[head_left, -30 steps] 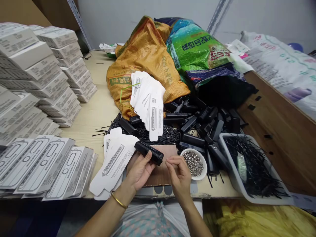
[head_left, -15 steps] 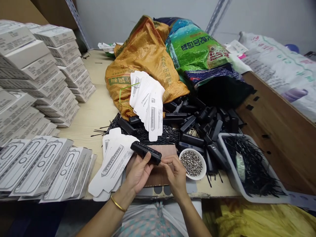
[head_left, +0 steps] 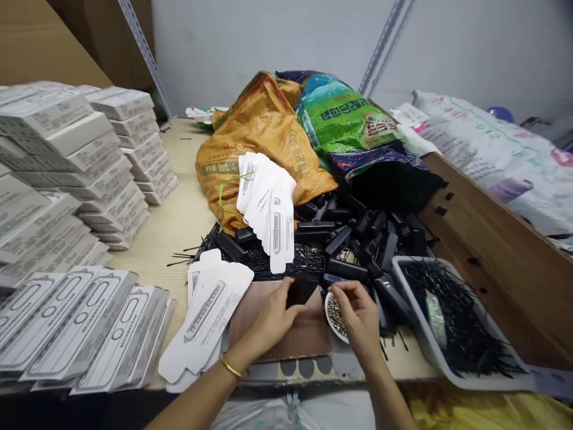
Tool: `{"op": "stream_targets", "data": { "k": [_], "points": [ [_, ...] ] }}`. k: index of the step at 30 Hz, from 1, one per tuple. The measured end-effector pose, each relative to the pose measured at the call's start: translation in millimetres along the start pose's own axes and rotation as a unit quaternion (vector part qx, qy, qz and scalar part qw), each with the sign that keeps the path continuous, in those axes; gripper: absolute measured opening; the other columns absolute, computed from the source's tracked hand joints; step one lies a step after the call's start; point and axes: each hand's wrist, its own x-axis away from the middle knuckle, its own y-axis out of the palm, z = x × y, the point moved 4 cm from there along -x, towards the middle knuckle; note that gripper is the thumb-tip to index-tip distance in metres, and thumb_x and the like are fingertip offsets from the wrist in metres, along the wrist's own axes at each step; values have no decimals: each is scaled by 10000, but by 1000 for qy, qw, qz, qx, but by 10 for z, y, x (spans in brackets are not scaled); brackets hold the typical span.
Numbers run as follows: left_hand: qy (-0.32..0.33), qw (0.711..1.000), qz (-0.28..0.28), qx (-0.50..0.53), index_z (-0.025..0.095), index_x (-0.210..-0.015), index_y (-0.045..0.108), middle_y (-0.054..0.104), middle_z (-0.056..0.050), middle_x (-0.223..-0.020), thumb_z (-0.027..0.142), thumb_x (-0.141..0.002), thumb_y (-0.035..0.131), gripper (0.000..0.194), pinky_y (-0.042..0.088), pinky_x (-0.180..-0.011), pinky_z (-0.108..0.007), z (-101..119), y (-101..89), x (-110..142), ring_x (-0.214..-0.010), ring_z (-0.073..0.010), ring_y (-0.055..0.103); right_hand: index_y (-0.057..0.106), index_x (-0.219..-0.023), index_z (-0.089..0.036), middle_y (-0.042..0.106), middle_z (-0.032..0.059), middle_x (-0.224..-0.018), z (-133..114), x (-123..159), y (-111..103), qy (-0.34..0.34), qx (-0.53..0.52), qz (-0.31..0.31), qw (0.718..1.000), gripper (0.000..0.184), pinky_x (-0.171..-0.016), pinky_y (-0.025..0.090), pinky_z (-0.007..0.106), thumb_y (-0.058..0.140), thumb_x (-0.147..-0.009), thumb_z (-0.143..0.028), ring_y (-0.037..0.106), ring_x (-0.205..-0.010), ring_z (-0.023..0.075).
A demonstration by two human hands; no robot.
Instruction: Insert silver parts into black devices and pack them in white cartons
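Note:
My left hand (head_left: 278, 312) is closed around a black plastic case (head_left: 304, 288), thumb on the near side, above the brown cardboard pad (head_left: 277, 340). Much of the case is hidden or dark against the pile behind it. To its right, my right hand (head_left: 358, 313) is over a small white bowl (head_left: 330, 325) of shiny little metal pieces (head_left: 335, 315). Its fingers are bent together in a pinch at the bowl; what is between the tips is hidden.
Flat printed cartons (head_left: 206, 316) lie left of the pad, another fan of them (head_left: 268, 209) behind it. Black cases (head_left: 344, 269) are heaped behind the bowl. A white tub (head_left: 474, 382) of thin black pieces stands right, beside a cardboard wall (head_left: 501, 257). Boxes (head_left: 107, 173) are stacked left.
My right hand has left the end of the black case and moved right to the bowl. My left hand has turned the case and brought it rightward. The camera view has tilted up.

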Motion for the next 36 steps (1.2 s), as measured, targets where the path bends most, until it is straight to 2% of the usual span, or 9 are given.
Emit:
{"op": "stream_targets", "data": {
  "k": [6,10,13,18,24,28,31,34,36],
  "points": [
    [-12,996,-27,-79,201,-966,681,641,-107,-988,228,-634,791,351,394,-916,-431,-2,-91,-129,-982,-333,576,606,-874,-199,635,48,-872,-247,-1100,726,-178,199,-118,956,46,-747,473,343,569,-849,-202,584,-816,201],
    [24,992,-5,-127,198,-1070,677,597,-101,-1033,279,-711,743,374,382,-950,-438,17,-282,-163,-1017,-306,550,594,-1042,-195,568,92,-1116,-115,-1808,1259,-197,233,-166,938,457,-841,449,391,747,-624,-90,528,-1008,257],
    [31,992,20,-118,204,-1079,678,585,-88,-1034,240,-728,720,355,383,-968,-425,20,-427,-212,-1025,-282,547,594,-998,-170,563,74,-1004,4,-2091,1415,-192,256,-202,926,483,-816,443,383,792,-564,-90,524,-928,244],
    [59,991,102,-67,230,-1125,657,570,-78,-1105,220,-771,676,355,361,-1016,-389,88,-634,-312,-1079,-260,538,586,-769,-177,554,50,-864,57,-2112,1351,-201,285,-248,904,207,-831,423,372,766,-667,-165,514,-888,231],
    [68,992,83,-72,205,-1073,668,557,-100,-1150,171,-695,717,382,294,-1079,-457,-11,-533,-482,-1177,-303,479,574,-1041,-181,514,87,-1107,14,-2012,1425,-196,299,-235,904,596,-805,446,346,842,-515,-102,516,-975,239],
    [74,993,69,-61,191,-966,697,594,-94,-1069,98,-591,757,390,332,-1058,-474,-85,-478,-546,-1107,-305,532,572,-725,-166,552,21,-804,-92,-2153,1407,-173,292,-238,910,289,-686,432,294,775,-561,-41,530,-731,169],
    [80,991,101,-42,209,-1073,663,600,-86,-1077,137,-636,746,450,335,-1065,-451,22,-576,-533,-1117,-287,532,507,-587,-184,553,7,-702,-282,-2127,1217,-191,268,-239,914,277,-711,420,301,749,-600,-50,535,-745,183],
    [65,983,158,68,220,-1191,601,595,-89,-1164,205,-662,763,554,305,-1091,-416,256,-712,-466,-1206,-282,481,516,-661,-200,606,6,-741,-545,-1887,974,-219,225,-231,921,184,-744,432,307,673,-741,-147,561,-772,181],
    [4,974,73,214,181,-1172,622,622,-109,-1168,265,-650,787,554,367,-1049,-400,400,-659,-404,-1166,-294,531,514,-717,-211,649,10,-829,-740,-1642,839,-237,156,-234,930,140,-783,444,317,618,-809,-218,584,-814,174]
  ]
}}
